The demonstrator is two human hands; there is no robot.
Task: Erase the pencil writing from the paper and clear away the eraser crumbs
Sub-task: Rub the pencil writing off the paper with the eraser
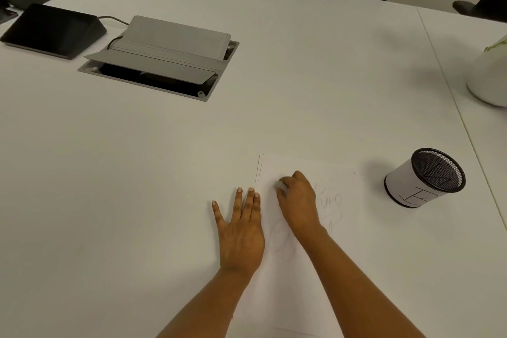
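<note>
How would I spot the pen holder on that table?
On the big white table, find the pencilled paper at the near edge. Right of it stands the pen holder: the only black mesh cup, wrapped in a white label with a handwritten mark.

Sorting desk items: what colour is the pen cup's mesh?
Black mesh on the pen cup; head view.

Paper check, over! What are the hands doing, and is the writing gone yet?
Left hand flat at the paper's left edge. Right hand grips eraser on the paper. Pencil writing not yet erased. Pen cup sits clear, right side.
</note>
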